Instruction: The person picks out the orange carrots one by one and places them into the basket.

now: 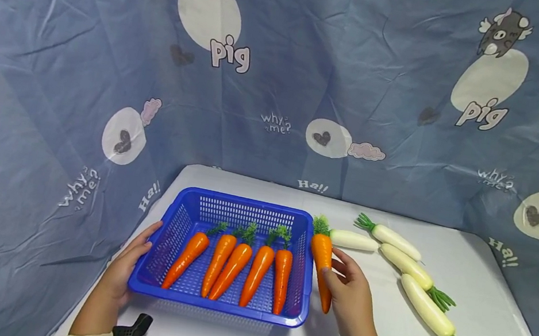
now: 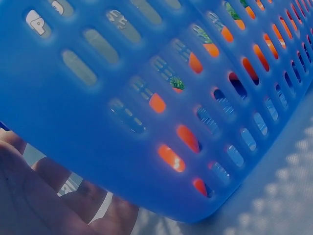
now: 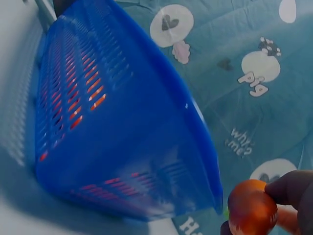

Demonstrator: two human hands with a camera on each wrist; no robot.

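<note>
A blue plastic basket (image 1: 217, 309) stands on the white table with several orange carrots (image 1: 231, 271) lying in it, their green tops toward the back. My left hand (image 1: 126, 263) rests against the basket's left side, fingertips at the rim; in the left wrist view, its fingers (image 2: 80, 196) are partly hidden by the basket wall. Just outside the right rim, my right hand (image 1: 351, 290) pinches another carrot (image 1: 322, 250) between thumb and fingers, green top pointing away from me. The right wrist view shows this carrot's rounded orange body (image 3: 252, 208) beside the basket edge.
Several white radishes lie on the table to the right: one (image 1: 354, 240) right behind the held carrot, another (image 1: 396, 242) at the back, and more toward the right edge (image 1: 426, 305). A blue printed cloth (image 1: 283, 77) hangs behind and at the sides.
</note>
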